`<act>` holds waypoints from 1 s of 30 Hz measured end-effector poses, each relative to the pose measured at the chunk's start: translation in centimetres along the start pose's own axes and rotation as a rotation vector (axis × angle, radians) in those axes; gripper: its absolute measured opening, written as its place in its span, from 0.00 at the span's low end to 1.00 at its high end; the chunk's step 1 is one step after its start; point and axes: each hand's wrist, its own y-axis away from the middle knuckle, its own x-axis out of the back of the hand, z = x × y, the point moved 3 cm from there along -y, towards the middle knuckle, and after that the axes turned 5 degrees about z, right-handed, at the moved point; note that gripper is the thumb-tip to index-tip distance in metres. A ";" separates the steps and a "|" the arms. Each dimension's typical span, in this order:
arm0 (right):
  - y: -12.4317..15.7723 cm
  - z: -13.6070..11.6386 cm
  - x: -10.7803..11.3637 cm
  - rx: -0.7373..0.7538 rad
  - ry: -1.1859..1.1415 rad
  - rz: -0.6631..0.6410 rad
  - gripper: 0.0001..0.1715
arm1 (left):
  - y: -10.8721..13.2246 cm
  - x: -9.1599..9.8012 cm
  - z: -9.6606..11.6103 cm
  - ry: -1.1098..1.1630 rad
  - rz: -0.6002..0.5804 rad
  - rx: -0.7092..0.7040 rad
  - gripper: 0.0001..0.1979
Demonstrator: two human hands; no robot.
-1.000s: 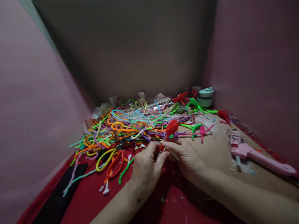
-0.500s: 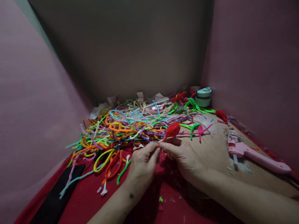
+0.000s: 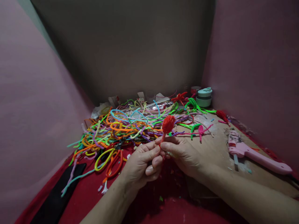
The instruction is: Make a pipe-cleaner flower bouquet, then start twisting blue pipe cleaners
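Have a red-covered desk [image 3: 77,205] nearest, dotted with small scraps and bearing a black strip [image 3: 52,202] laid slantwise at the left. Holding a red bud [image 3: 168,124] by its thin stem [image 3: 163,137] in both hands above the middle of the desk, bud end up, tilted slightly to the right. Pinching the stem low down between thumb and fingers of the left hand [image 3: 143,161], curling the other fingers in below. Pressing the right hand [image 3: 184,154] thumb to the same spot; cannot tell the exact placing of the hidden right fingers.

To the left of the hands, have a yellow loop [image 3: 97,165] and a red loop [image 3: 121,158] side by side. Well to the right, see a pink glue gun [image 3: 263,160] lying on a brown board [image 3: 215,149]. Beyond the hands, find a tangled heap of bright pipe cleaners [image 3: 130,124], with a pink piece [image 3: 200,130] to its right. Farther back, see a red flower [image 3: 179,97], a second red bud [image 3: 222,116] near the right wall [image 3: 252,77], and a lidded mint tub [image 3: 204,102] in the far corner.
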 end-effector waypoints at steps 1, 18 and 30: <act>0.0 -0.1 0.0 -0.005 0.011 -0.010 0.06 | 0.1 0.0 0.0 0.017 -0.013 0.009 0.06; -0.3 0.0 0.4 0.080 -0.006 0.129 0.06 | 0.4 0.2 0.9 -0.974 0.329 -0.609 0.08; -0.1 0.3 0.1 0.094 0.045 0.083 0.08 | 0.9 0.0 0.6 -1.462 0.350 -1.153 0.07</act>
